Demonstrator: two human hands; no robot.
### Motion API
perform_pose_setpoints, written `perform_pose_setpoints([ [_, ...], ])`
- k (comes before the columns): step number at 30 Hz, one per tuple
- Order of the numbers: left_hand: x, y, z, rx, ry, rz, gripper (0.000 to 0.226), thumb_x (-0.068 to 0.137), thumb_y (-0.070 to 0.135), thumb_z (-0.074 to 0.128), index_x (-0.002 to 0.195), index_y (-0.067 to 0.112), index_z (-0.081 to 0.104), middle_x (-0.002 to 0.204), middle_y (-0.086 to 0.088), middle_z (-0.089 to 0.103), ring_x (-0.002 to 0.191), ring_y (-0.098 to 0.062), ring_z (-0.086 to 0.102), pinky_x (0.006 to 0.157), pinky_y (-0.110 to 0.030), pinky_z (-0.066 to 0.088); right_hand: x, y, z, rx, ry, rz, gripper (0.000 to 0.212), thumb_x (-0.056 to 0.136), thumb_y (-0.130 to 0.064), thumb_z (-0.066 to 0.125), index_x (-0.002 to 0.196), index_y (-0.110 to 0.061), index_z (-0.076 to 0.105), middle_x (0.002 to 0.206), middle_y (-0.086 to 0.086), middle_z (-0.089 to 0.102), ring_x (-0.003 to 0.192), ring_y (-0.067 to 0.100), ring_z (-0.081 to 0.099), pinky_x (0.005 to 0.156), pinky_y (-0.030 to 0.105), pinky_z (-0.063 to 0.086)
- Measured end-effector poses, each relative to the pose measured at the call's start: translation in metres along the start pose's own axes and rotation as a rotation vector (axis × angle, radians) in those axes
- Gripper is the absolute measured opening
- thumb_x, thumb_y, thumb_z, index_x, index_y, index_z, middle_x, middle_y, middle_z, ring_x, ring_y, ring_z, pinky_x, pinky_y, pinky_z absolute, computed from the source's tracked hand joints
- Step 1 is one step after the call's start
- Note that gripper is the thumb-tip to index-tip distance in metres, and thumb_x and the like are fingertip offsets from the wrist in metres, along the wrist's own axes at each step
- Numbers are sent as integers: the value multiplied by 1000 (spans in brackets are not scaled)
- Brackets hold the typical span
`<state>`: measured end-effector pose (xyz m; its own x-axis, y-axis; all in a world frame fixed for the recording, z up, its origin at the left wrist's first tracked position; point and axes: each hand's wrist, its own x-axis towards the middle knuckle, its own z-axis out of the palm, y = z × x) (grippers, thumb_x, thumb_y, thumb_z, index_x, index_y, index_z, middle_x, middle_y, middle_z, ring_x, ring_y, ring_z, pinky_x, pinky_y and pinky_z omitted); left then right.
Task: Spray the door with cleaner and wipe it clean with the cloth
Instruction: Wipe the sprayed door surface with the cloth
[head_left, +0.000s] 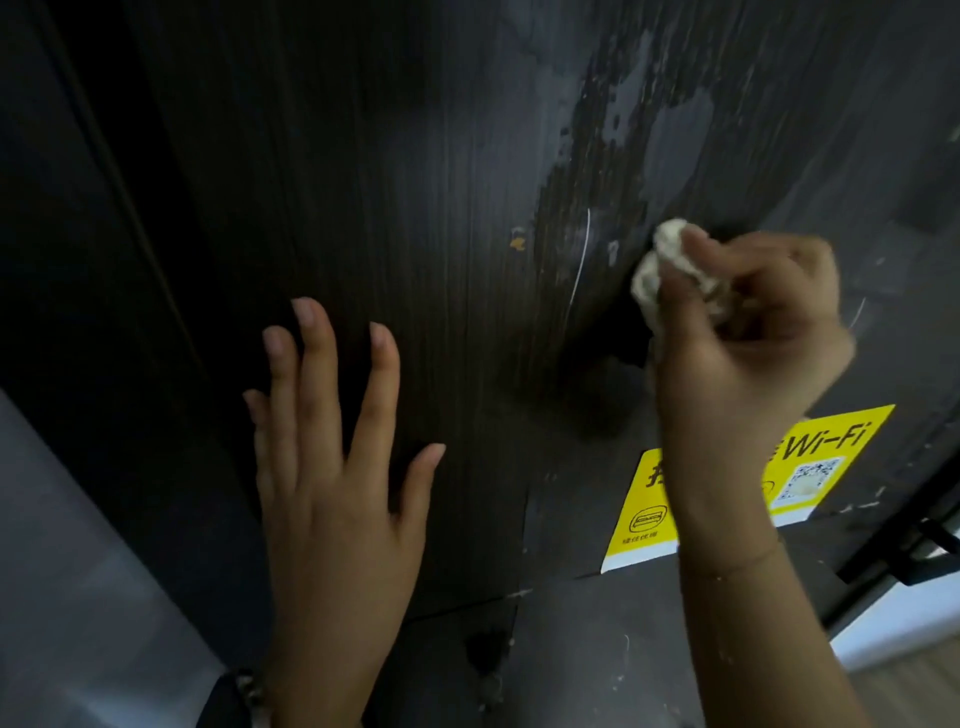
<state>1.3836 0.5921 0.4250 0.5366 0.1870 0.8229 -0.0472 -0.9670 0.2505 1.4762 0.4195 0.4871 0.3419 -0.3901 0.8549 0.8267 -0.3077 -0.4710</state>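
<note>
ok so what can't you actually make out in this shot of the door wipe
Head view only:
- Spray cleaner: not in frame.
- Cloth: mostly hidden inside the right hand; its size is unknown, and hand and cloth are motion-blurred.
- Yellow Wi-Fi sticker: its middle is covered by the right wrist, and the small print is too small to read.
- Door: its top and bottom are cut off by the frame.

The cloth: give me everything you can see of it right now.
The cloth is a small off-white wad, crumpled into a ball and looking soft. The right hand grips it with curled fingers, so only its left side and upper lobes show; the rest is hidden in the fist. It sits against the dark door, just below the pale wet-looking streaks and above the yellow Wi-Fi sticker. Motion blur hides finer texture.
</note>
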Motion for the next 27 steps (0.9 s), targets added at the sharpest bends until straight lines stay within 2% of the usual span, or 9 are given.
perform_pose_setpoints([
  [3, 0, 2, 0, 1, 2, -11, 90, 83, 27, 70, 154, 20, 15, 161, -3, -10, 150, -23, -10, 121, -35, -6, -42, -15, 15, -110, -295, -194, 15, 77, 15, 68, 77, 0, 69, 83, 8, 56, 79, 24, 56, 71, 28, 43],
  [5, -1, 1, 0, 2, -2, -5, 90, 83, 27, 70, 154, 20, 15, 161, -2, -11, 150, -23, -9, 121, -36, -5, -42, -15, 11, -136, -374, -268, 14, 77, 15, 69, 79, 1, 71, 82, 11, 58, 77, 26, 56, 69, 31, 44],
  [9, 0, -1, -1, 17, -5, 7, 88, 85, 29, 69, 154, 20, 16, 161, -3, -10, 150, -23, -9, 121, -34, -6, 9, -1, 1, -19, -85, -58, 13, 81, 3, 71, 83, -10, 68, 86, 7, 53, 80, 15, 56, 69, 28, 42],
  [10, -1, 0, -1, 16, -2, 5, 87, 85, 29, 69, 154, 19, 17, 161, -3, -10, 150, -23, -8, 121, -35, -6, 6, -2, 3, -5, -80, -48, 13, 82, 3, 70, 85, -9, 68, 87, 7, 52, 79, 17, 56, 69, 29, 43],
  [13, -1, 2, -1, -5, 15, -2, 86, 84, 27, 69, 154, 19, 19, 161, -4, -8, 150, -24, -7, 122, -38, -2, -35, -9, 7, -93, -313, -196, 12, 81, 11, 68, 84, -1, 68, 84, 10, 54, 77, 28, 56, 69, 35, 45],
  [15, -1, 2, -1, -3, 12, -5, 86, 84, 26, 69, 154, 19, 19, 161, -4, -7, 150, -24, -7, 121, -40, -1, -38, -13, 6, -145, -377, -253, 8, 82, 10, 69, 83, 2, 69, 83, 11, 55, 76, 29, 56, 70, 33, 44],
  [20, -1, 3, -2, 20, 2, -5, 86, 85, 28, 69, 154, 19, 18, 161, -7, -6, 150, -25, -7, 122, -37, -4, 22, -29, 26, -67, -107, -200, 11, 82, 2, 69, 73, -2, 63, 83, 4, 46, 73, 24, 56, 65, 30, 42],
  [23, -1, 2, -2, 16, 1, -3, 87, 85, 28, 68, 154, 20, 17, 162, -5, -7, 150, -24, -7, 121, -35, -5, -13, -18, 16, -132, -194, -186, 15, 85, 5, 68, 73, 0, 61, 82, 3, 45, 71, 22, 51, 65, 28, 39],
  [27, -1, 3, -2, 14, 13, -4, 87, 84, 27, 69, 154, 19, 18, 162, -5, -7, 150, -24, -7, 122, -36, -5, -36, -8, 5, -119, -235, -104, 10, 84, 3, 71, 77, -3, 68, 81, 1, 49, 69, 24, 54, 62, 38, 45],
])
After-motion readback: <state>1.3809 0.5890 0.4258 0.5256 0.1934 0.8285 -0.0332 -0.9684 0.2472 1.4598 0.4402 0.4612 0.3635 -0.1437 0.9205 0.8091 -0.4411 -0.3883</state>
